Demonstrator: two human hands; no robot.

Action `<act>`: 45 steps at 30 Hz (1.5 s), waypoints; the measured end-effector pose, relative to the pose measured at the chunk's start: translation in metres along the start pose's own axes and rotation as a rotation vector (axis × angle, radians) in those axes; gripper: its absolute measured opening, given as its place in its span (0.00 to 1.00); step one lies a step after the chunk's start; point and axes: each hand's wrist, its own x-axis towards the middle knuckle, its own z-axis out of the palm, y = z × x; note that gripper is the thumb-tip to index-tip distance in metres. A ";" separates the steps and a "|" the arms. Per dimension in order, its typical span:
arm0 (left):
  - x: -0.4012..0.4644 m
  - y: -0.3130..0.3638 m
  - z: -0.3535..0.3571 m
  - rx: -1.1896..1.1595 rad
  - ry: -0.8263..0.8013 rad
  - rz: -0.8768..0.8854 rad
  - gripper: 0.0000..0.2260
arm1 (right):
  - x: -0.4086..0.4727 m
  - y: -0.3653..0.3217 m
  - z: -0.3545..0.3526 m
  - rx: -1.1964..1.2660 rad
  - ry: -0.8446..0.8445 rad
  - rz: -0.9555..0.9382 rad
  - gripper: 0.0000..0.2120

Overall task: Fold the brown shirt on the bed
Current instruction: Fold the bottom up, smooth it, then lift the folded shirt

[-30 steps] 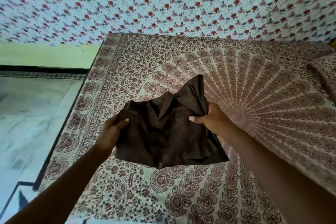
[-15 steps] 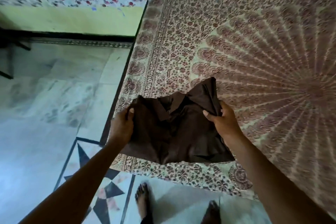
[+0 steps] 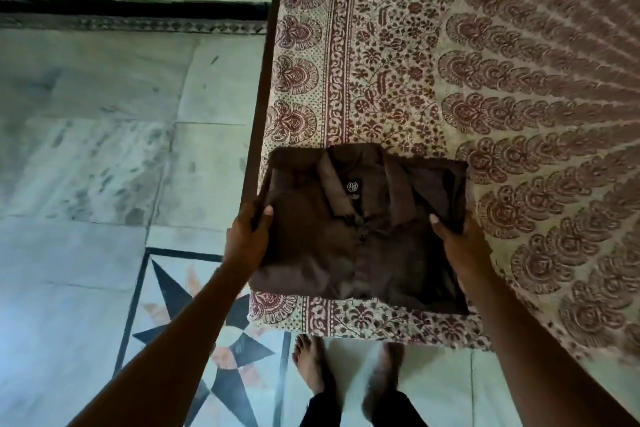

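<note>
Lowered flat now, one brown shirt (image 3: 360,229), two hands (image 3: 247,239) (image 3: 460,243) gripping.

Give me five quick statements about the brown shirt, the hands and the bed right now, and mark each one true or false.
1. The folded brown cotton shirt lies collar-up on the patterned maroon-and-cream bedsheet. True.
2. The left hand hangs free of the shirt. False: it grips the shirt's left edge.
3. The right hand holds the shirt's right edge. True.
4. The shirt sits in the middle of the bed. False: it sits at the near corner, by the edge.
5. The person wears shoes. False: the bare feet stand on the pale marble floor.
</note>
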 end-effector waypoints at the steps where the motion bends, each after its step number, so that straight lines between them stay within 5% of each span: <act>1: -0.005 -0.006 0.000 0.030 0.002 0.018 0.22 | -0.004 0.004 0.000 -0.043 0.020 0.014 0.30; 4: -0.025 -0.018 0.000 0.227 -0.026 0.044 0.34 | -0.023 0.016 -0.001 -0.309 0.089 -0.036 0.44; 12: -0.030 -0.028 -0.001 0.290 -0.080 0.057 0.32 | -0.033 0.049 -0.007 -0.414 0.270 -0.086 0.29; 18: -0.022 -0.020 0.010 0.281 0.202 0.239 0.27 | -0.027 0.037 0.010 -0.506 0.509 -0.257 0.30; 21: -0.012 -0.009 0.017 0.232 0.201 0.235 0.22 | -0.010 0.024 0.019 -0.438 0.451 -0.333 0.28; 27: -0.009 0.004 0.020 0.103 0.294 0.171 0.06 | 0.020 0.001 0.020 -0.302 0.383 -0.163 0.26; 31: -0.011 0.009 0.018 0.086 0.339 0.190 0.05 | 0.021 -0.002 0.014 -0.344 0.428 -0.248 0.17; 34: -0.009 0.012 0.014 0.145 0.355 0.211 0.09 | 0.023 0.003 0.012 -0.376 0.397 -0.333 0.21; 40: -0.007 0.018 0.015 0.131 0.291 0.229 0.09 | 0.044 -0.002 0.018 -0.455 0.301 -0.218 0.16; 45: 0.007 0.022 0.013 0.078 0.216 0.252 0.08 | 0.040 -0.014 0.020 -0.430 0.417 -0.245 0.08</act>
